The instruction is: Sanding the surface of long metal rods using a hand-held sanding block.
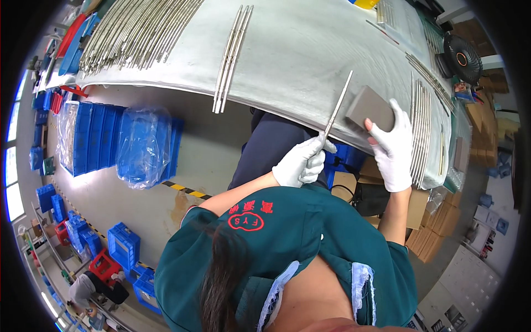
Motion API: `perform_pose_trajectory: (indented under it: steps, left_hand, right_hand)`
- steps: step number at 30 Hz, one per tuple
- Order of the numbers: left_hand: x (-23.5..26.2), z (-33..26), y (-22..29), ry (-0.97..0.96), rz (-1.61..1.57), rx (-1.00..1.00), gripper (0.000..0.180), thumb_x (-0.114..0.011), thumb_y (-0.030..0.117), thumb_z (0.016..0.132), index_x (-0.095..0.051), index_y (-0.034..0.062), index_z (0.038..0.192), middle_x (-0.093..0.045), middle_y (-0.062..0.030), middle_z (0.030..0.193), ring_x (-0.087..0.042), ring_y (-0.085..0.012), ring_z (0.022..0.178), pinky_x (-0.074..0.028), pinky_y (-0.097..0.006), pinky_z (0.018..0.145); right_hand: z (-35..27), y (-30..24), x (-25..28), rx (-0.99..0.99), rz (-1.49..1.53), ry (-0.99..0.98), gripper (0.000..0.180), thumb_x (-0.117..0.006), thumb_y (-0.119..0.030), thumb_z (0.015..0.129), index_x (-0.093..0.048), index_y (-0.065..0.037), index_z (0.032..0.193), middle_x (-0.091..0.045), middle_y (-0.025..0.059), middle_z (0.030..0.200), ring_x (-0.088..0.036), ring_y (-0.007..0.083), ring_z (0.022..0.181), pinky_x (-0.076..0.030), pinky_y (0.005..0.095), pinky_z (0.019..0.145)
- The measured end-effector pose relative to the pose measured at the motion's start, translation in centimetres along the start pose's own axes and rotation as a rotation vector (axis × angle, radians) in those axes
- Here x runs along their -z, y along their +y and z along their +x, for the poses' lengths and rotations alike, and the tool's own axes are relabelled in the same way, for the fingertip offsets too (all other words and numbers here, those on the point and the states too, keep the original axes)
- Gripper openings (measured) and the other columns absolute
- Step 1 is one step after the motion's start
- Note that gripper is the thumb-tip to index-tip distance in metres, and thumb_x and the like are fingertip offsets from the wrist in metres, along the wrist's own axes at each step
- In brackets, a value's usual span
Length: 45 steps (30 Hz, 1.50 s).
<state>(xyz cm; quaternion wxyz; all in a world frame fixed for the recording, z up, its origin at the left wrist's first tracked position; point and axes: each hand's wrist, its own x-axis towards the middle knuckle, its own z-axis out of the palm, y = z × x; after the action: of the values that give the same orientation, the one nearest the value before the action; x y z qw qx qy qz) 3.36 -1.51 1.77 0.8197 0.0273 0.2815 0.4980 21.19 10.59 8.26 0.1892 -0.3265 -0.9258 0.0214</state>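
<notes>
My left hand [303,162], in a white glove with its fingertips bare or worn, is closed around the lower end of a thin metal rod [339,104]. The rod slants up and away over the table's front edge. My right hand [394,148], gloved in white with the thumb tip uncovered, grips a grey-brown rectangular block [371,108] by its right side. The block is just right of the rod, apart from it, over the table [287,61]. Right of that hand lies a row of metal rods [421,127]. Three rods [232,58] lie together left of centre.
Many rods [144,30] lie side by side at the table's far left. A black fan [462,58] stands at the right. Blue crates [91,135] and a plastic-wrapped crate [145,145] stand on the floor at left. Another person [88,290] is at the lower left.
</notes>
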Motion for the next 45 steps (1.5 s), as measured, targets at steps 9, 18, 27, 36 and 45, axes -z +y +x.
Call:
perform_pose_trajectory:
  steps: [9,18,27,36,45]
  left_hand:
    - [0.0,0.0,-0.2,0.056,0.077,-0.013,0.039,-0.045,0.045,0.094,-0.052,0.0069,0.092,-0.027,0.0074,0.053,-0.022,-0.0014,0.038,-0.017,-0.018,0.033]
    - [-0.2,0.1,0.3,0.023,0.049,0.037,0.043,-0.041,0.045,0.096,-0.052,0.0046,0.107,-0.028,0.0075,0.053,-0.023,-0.0015,0.039,-0.019,-0.017,0.033]
    - [0.5,0.3,-0.1,-0.015,-0.038,0.044,0.04,-0.04,0.042,0.097,-0.052,0.0045,0.108,-0.028,0.0065,0.054,-0.023,-0.0022,0.039,-0.02,-0.017,0.032]
    - [0.7,0.1,-0.2,-0.007,0.007,0.017,0.043,-0.042,0.044,0.096,-0.054,0.0052,0.108,-0.029,0.0077,0.055,-0.023,-0.0012,0.04,-0.019,-0.017,0.033]
    - [1.3,0.3,0.1,-0.115,-0.096,0.074,0.045,-0.04,0.047,0.095,-0.048,0.0054,0.112,-0.028,0.0072,0.055,-0.023,-0.0021,0.04,-0.02,-0.017,0.033]
  right_hand:
    - [2.7,-1.3,-2.1,0.18,0.046,0.084,0.042,-0.072,-0.012,0.064,-0.066,-0.029,0.102,-0.052,0.0219,0.117,-0.051,0.0366,0.104,-0.04,0.0451,0.089]
    - [4.3,-3.4,-2.8,0.164,0.101,0.083,0.046,-0.072,-0.007,0.062,-0.066,-0.029,0.102,-0.052,0.0207,0.119,-0.051,0.0368,0.104,-0.042,0.0425,0.088]
    - [0.1,0.8,0.0,-0.004,0.077,0.031,0.044,-0.073,-0.007,0.061,-0.068,-0.028,0.099,-0.052,0.0211,0.118,-0.052,0.0375,0.098,-0.042,0.0431,0.085]
    - [2.9,-1.3,-2.3,0.152,0.098,0.062,0.045,-0.073,-0.011,0.064,-0.065,-0.032,0.103,-0.052,0.0204,0.12,-0.051,0.0356,0.109,-0.037,0.0478,0.096]
    - [3.6,-2.5,-2.7,0.115,0.193,0.056,0.045,-0.072,-0.008,0.063,-0.067,-0.029,0.102,-0.051,0.0214,0.12,-0.05,0.0357,0.109,-0.037,0.0447,0.096]
